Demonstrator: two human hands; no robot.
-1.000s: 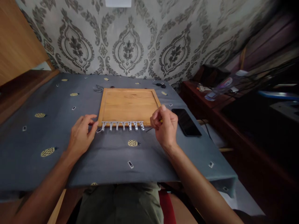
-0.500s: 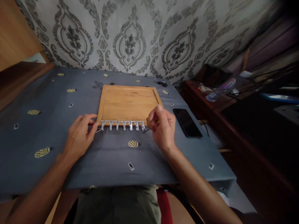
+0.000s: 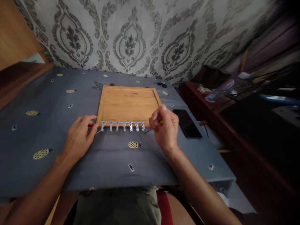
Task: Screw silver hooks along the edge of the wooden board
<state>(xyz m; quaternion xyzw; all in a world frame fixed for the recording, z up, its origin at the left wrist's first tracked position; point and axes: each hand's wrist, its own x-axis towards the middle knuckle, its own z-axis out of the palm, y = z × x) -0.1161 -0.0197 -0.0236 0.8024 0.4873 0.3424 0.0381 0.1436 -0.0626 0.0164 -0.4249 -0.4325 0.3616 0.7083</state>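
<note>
A framed wooden panel (image 3: 131, 104) lies flat on the cloth. Along its near edge runs a metal strip with several silver hook-like clips (image 3: 124, 126) hanging from it. My left hand (image 3: 81, 134) pinches the panel's near left corner between thumb and fingers. Over the near right corner, my right hand (image 3: 165, 129) is closed around a screwdriver (image 3: 147, 131). Its thin dark shaft points left toward the last clip, and a bit of yellow handle shows between the fingers. The tip is too small to tell whether it touches anything.
A black phone (image 3: 187, 123) lies right of my right hand on the blue pineapple-print cloth (image 3: 105, 168). Beyond the panel are metal pieces (image 3: 97, 85) and a black key-like item (image 3: 161, 84). A plastic bottle (image 3: 227, 87) and cables occupy the brown side desk (image 3: 197, 90).
My right hand has shifted slightly right with the screwdriver, away from the last clip. My left hand keeps its place at the corner, and the view has moved a little.
</note>
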